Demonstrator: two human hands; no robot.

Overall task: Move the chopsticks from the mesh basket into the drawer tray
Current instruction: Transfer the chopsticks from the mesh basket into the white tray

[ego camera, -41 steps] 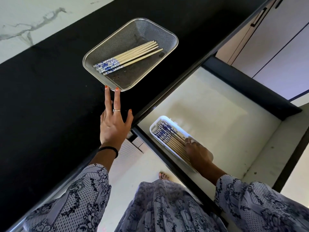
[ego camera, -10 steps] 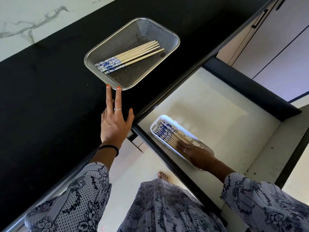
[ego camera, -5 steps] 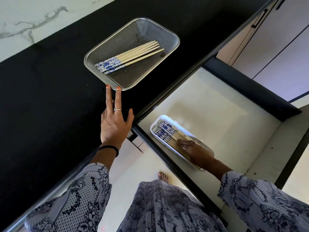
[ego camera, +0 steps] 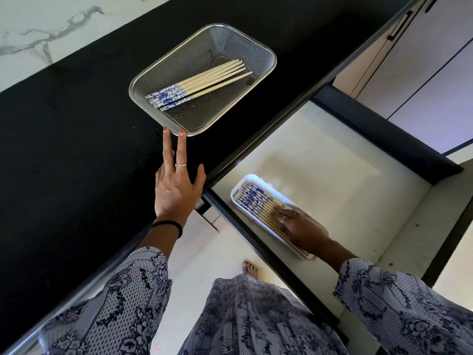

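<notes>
A metal mesh basket (ego camera: 258, 46) sits on the black counter and holds several chopsticks (ego camera: 204, 82) with blue patterned ends. My left hand (ego camera: 176, 187) lies flat on the counter, two straight fingertips touching the basket's near rim. Down in the open drawer, a white tray (ego camera: 239, 189) holds several more chopsticks (ego camera: 253, 201). My right hand (ego camera: 300, 228) rests flat on those chopsticks, its fingers straight, and it covers the tray's near half.
The black counter (ego camera: 64, 149) runs to a marble wall at the upper left. The open drawer (ego camera: 332, 170) has a pale floor and dark side walls. Cabinet doors (ego camera: 422, 73) stand at the upper right. My foot (ego camera: 250, 269) shows below.
My right hand has slid a little along the chopsticks in the tray, fingers now flat on them. My left hand has stayed at the basket rim.
</notes>
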